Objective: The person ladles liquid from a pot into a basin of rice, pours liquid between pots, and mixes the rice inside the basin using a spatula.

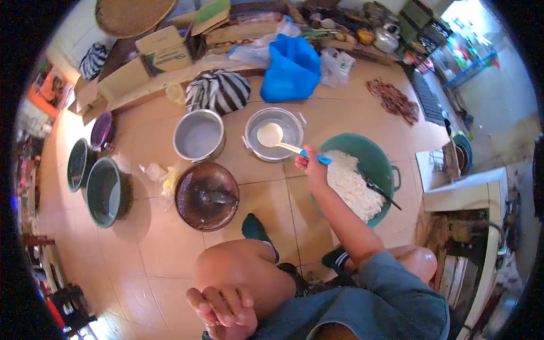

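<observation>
My right hand is closed round the blue handle of a pale ladle. The ladle's bowl is over an aluminium pot with side handles. Just right of that hand, a green basin holds white rice and a dark utensil. My left hand rests near my knee, its fingers curled, with nothing visible in them. A second aluminium pot stands left of the first, and below it a brown mortar with a dark pestle in it.
At the left stand two dark green basins and a purple bowl. Behind the pots lie a striped bundle and a blue plastic bag. Cardboard boxes line the back. A wooden shelf is at the right.
</observation>
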Available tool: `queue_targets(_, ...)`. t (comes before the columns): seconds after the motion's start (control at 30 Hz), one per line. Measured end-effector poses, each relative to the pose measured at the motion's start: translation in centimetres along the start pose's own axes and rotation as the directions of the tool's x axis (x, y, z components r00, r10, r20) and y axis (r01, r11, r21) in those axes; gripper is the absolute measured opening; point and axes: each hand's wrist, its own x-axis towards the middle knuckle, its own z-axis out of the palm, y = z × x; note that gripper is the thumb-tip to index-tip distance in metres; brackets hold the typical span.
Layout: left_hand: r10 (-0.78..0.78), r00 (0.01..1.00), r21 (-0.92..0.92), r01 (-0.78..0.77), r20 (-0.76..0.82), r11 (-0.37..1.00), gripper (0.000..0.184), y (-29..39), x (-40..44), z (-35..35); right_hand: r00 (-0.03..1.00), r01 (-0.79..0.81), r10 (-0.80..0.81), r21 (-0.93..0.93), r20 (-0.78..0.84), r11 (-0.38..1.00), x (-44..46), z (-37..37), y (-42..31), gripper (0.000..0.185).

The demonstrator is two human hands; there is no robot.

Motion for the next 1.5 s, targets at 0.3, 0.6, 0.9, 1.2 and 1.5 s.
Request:
queue_targets(0.3, -0.034, 0.999, -0.013, 0.034, 0.029, 0.999, 0.010, -0.3, -0.3, 0.0, 0.952, 0.277, -0.303, -0.292, -0.046, 0.915, -7.1, -12.2, -10.1, 0.026)
queue_targets(0.6, -0.067, 0.993, 0.058, 0.062, 0.093, 0.996, 0.018, -1.3, -0.5, 0.0, 0.717, 0.469, -0.522, -0.874, 0.462, -0.129, -11.5, -19.1, -10.5, 0.030)
queue_targets(0.9, -0.082, 0.994, 0.044, 0.079, 0.067, 0.996, 0.017, -2.0, -0.4, 0.6, 0.730, 0.674, -0.583, -0.521, 0.358, 0.524, -5.6, -7.2, -5.2, 0.030)
queue_targets(1.2, -0.064, 0.995, 0.040, 0.061, 0.077, 0.997, 0.019, -1.6, -0.2, 0.4, 0.809, 0.583, -0.073, -0.782, 0.583, 0.218, 0.7, 0.6, 2.5, 0.047)
queue_targets(1.5, -0.066, 0.989, 0.088, 0.055, 0.131, 0.995, 0.027, -0.3, -0.3, -1.6, 0.731, 0.514, -0.544, -0.857, 0.412, 0.042, -5.9, -20.9, -8.6, 0.044)
